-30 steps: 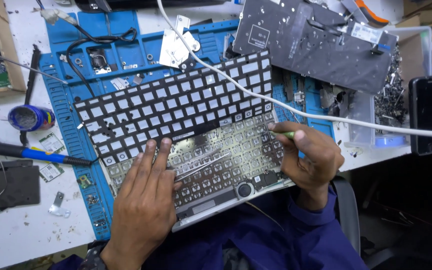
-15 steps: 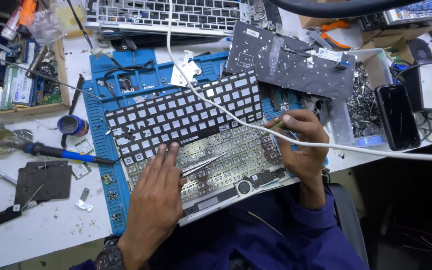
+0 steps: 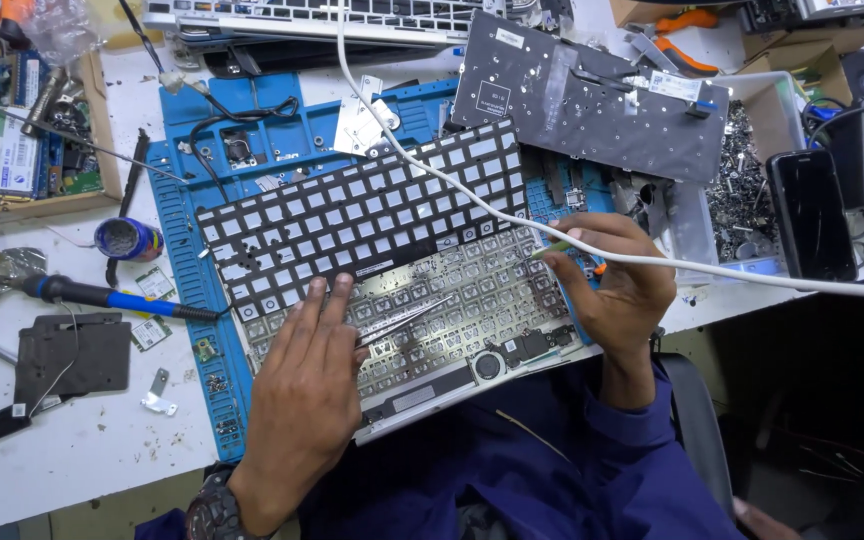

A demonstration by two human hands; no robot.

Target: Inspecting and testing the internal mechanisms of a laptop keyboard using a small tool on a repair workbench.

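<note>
Left hand (image 3: 302, 390) lies flat, fingers straight and together, pressing on the bare metal keyboard plate (image 3: 452, 310) of an opened laptop shell. Right hand (image 3: 617, 285) pinches a thin green-tipped tool (image 3: 550, 249) at the plate's right edge, fingers curled narrow around it. Slim tweezers (image 3: 402, 322) rest on the plate just beside the left fingertips. A black key frame (image 3: 362, 215) with square holes lies tilted over the plate's upper half, on a blue mat (image 3: 192, 250) on the tabletop (image 3: 82, 450). A white cable (image 3: 712, 268) crosses above the right hand. A blue-handled screwdriver (image 3: 102, 296) lies left of the mat.
</note>
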